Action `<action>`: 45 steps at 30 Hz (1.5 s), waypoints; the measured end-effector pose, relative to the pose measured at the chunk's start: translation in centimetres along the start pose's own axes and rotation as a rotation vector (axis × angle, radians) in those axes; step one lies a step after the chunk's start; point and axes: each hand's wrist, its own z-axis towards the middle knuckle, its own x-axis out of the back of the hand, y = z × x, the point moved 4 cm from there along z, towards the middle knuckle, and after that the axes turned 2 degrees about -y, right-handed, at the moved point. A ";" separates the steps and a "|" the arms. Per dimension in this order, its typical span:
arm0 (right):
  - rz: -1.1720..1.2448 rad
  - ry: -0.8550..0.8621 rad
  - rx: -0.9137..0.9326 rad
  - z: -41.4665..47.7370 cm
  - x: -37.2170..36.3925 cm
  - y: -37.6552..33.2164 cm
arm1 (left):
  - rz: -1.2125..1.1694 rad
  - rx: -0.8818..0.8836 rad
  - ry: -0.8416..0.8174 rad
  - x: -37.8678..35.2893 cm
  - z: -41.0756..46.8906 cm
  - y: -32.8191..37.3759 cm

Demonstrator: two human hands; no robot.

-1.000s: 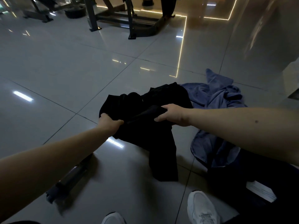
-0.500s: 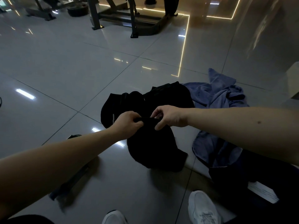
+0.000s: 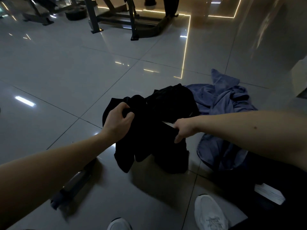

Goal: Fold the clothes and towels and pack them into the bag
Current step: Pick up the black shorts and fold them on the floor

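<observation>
A black garment (image 3: 149, 143) hangs above the tiled floor, held by both hands. My left hand (image 3: 118, 121) grips its upper left edge in a closed fist. My right hand (image 3: 182, 130) pinches the cloth's right edge, lower than the left. More black clothing (image 3: 171, 100) lies heaped on the floor behind it. A blue towel (image 3: 222, 103) lies crumpled to the right, one end draped into the dark bag (image 3: 259, 173) at the lower right.
Gym machine frames (image 3: 132, 19) and a weight plate (image 3: 75, 13) stand at the far end of the glossy tiled floor (image 3: 66, 72). A dark bar-like object (image 3: 73, 185) lies under my left forearm. My white shoes (image 3: 211, 213) are at the bottom edge. A white stack (image 3: 269, 193) sits on the bag.
My hands came together on the black garment, then spread apart again. The left hand rose and the right dropped, and the cloth now hangs folded between them.
</observation>
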 end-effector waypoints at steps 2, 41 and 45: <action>0.052 0.019 -0.005 -0.4 0.9 0.6 | 0.045 -0.028 -0.038 -0.3 -0.2 -0.2; 0.003 0.780 -0.307 -3.2 11.5 8.5 | 0.580 -0.021 0.066 5.9 3.2 -3.4; 0.096 0.886 -0.388 -4.2 12.5 9.8 | 0.706 -0.136 0.048 7.8 3.5 -3.5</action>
